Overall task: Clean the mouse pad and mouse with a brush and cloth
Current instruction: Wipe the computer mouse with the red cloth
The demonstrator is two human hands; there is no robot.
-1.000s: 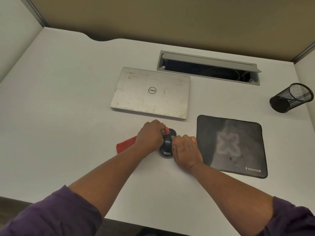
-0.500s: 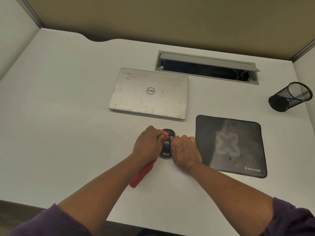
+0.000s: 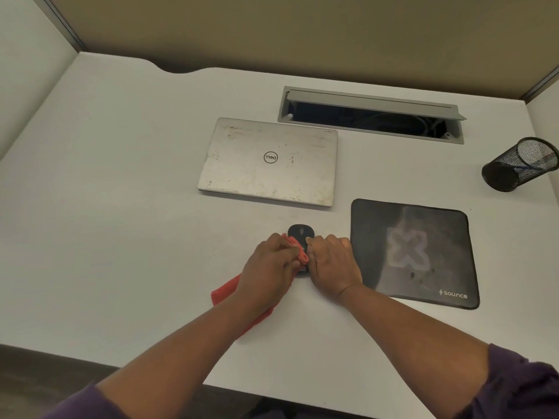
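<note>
A black mouse (image 3: pixel 299 231) lies on the white desk, just left of the dark mouse pad (image 3: pixel 414 252). My right hand (image 3: pixel 332 263) grips the mouse's right side and holds it in place. In my left hand (image 3: pixel 269 270) is a bunched red cloth (image 3: pixel 230 293), pressed against the left side of the mouse. The cloth's loose end trails under my left wrist toward the desk's front edge. The rear part of the mouse is hidden between my hands. I see no brush.
A closed silver laptop (image 3: pixel 269 161) lies behind the mouse. An open cable tray (image 3: pixel 372 116) is set into the desk at the back. A black mesh pen cup (image 3: pixel 520 164) lies tipped at the far right. Partition walls enclose the desk.
My left hand has drawn the cloth back along the mouse, uncovering its front. The cloth's tail swung from my wrist's left toward the desk's front edge. My right hand has kept its hold.
</note>
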